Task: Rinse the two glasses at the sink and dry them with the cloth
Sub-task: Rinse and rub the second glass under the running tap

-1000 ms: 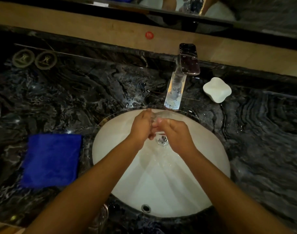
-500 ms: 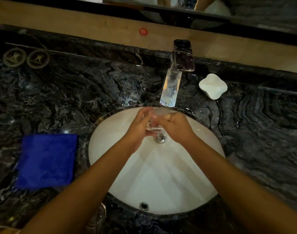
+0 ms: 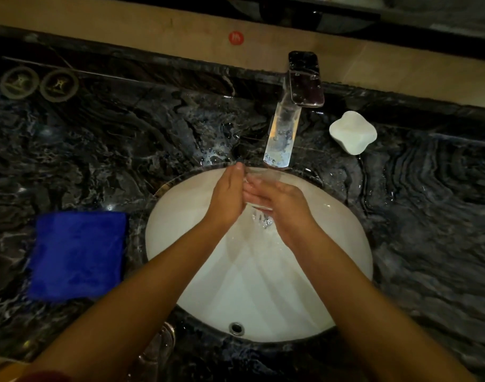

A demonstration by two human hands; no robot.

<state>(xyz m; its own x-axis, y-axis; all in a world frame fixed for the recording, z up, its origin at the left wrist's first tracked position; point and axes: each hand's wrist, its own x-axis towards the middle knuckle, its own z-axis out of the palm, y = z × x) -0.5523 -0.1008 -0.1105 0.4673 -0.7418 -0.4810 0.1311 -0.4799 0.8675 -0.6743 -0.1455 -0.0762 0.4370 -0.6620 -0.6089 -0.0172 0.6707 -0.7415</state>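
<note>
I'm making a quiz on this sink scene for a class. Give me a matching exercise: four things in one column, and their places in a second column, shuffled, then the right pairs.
Things:
1. blue cloth
2. white soap dish
3. glass
4. two round coasters

Places:
A. between both hands, over the basin below the faucet
B. far left corner of the counter
C. flat on the counter, left of the basin
D. on the counter, right of the faucet

Pairs: 1-C, 2-D, 3-A, 4-B
</note>
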